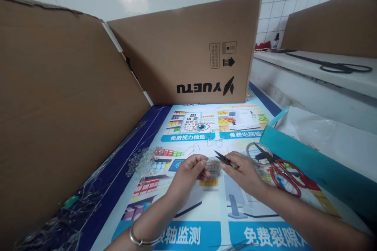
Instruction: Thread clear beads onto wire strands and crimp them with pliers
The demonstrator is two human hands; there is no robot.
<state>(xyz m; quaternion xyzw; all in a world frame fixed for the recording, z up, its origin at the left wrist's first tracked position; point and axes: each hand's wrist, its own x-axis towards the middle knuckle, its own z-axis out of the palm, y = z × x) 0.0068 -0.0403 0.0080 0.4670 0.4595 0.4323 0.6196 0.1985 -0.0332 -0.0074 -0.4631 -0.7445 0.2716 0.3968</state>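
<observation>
Near the middle of the printed table cover, my left hand (193,168) is closed in a pinch; what its fingertips hold is too small to make out. Just to its right, my right hand (240,170) is wrapped round dark pliers (223,158), whose jaws point up and left, slightly apart. A small clear piece (214,166) shows between the hands. Clear beads (143,163) lie in a pile to the left. Beyond the hands are a ring of clear beads (216,138) and a bent thin wire (193,149).
Red-handled scissors (287,176) lie by a roll of tape (253,155) at the right, beside a teal box (306,160). Cardboard panels (188,55) stand behind and left. Tangled wires (70,219) lie at the lower left. Black scissors (338,66) rest on a ledge.
</observation>
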